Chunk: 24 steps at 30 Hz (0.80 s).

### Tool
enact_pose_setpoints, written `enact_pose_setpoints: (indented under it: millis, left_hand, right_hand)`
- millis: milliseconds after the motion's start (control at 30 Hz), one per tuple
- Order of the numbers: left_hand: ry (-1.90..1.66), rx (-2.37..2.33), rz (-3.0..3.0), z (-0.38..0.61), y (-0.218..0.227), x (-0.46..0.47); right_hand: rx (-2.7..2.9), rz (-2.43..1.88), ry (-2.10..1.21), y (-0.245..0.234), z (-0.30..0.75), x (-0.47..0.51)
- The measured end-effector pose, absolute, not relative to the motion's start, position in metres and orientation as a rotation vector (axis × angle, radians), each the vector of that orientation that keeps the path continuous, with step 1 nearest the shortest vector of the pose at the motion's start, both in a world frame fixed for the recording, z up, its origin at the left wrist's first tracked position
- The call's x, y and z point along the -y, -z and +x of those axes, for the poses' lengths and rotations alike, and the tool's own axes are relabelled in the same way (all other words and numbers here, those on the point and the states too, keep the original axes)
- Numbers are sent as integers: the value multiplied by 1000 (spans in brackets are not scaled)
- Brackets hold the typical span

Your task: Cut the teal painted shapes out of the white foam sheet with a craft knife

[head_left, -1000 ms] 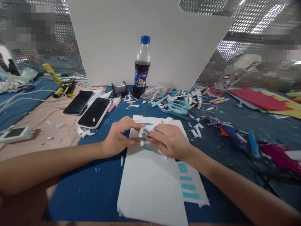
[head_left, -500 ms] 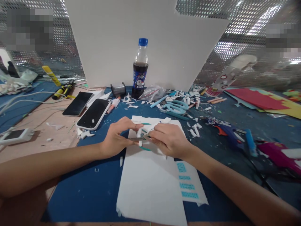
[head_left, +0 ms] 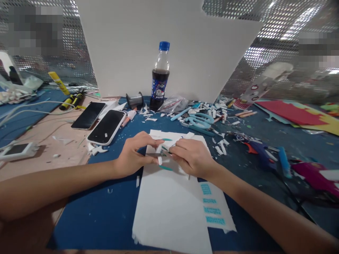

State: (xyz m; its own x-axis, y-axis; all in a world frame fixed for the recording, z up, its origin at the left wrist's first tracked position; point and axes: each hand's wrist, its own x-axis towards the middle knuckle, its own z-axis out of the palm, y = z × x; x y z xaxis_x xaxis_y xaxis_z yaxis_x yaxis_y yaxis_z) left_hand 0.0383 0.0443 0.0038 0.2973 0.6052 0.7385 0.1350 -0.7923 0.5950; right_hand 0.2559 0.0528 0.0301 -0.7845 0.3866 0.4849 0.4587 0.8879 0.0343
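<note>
My left hand [head_left: 134,155] and my right hand [head_left: 192,157] meet over a white sheet [head_left: 169,204] on the blue mat [head_left: 100,208]. The left fingers are pinched on a small white strip [head_left: 159,155] and press against a thin grey metal blade or ruler [head_left: 155,154]. The right hand is curled, its fingertips closed on the other end of that small piece and tool; what exactly it grips is hidden. Teal curved marks [head_left: 166,168] show on the paper under the hands. A sticker strip with teal rectangles [head_left: 212,206] lies by my right wrist.
A cola bottle [head_left: 159,76] stands before a white board [head_left: 164,46]. Two phones [head_left: 106,126] lie to the left, a wire spool [head_left: 134,100] behind them. Light-blue scissors [head_left: 198,120], paper scraps, a glue gun [head_left: 261,150] and coloured sheets [head_left: 293,113] fill the right side.
Almost nothing differs: both hands stay pinched at the same spot on the sheet, with only a slight shift of the view.
</note>
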Motion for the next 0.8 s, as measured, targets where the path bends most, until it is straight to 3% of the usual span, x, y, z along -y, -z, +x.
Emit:
enact_pose_setpoints:
  millis: [667,800]
  left_hand:
    - [-1343,-714,1807,38,0,-44]
    - [-1240,-728,1602,39,0,-47]
  right_hand:
    - [2416,-592,453,-29,254,-51]
    - [2338,-800,234,-27,252,-49]
